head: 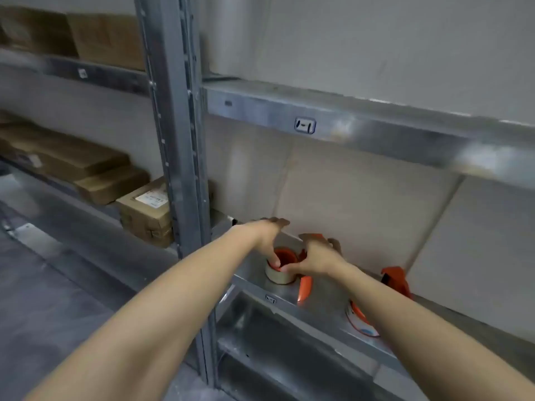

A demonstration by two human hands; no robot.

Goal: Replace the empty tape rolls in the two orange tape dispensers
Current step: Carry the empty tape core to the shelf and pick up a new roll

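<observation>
Standing against a pale wall, a grey metal shelf carries two orange tape dispensers. Both hands, left hand and right hand, clamp the tape roll on the nearer dispenser. Cardboard boxes sit leftward; their labels are unreadable.

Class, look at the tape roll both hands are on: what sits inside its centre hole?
An orange hub of the near dispenser fills the tape roll. The left hand and right hand cover the rest.
</observation>
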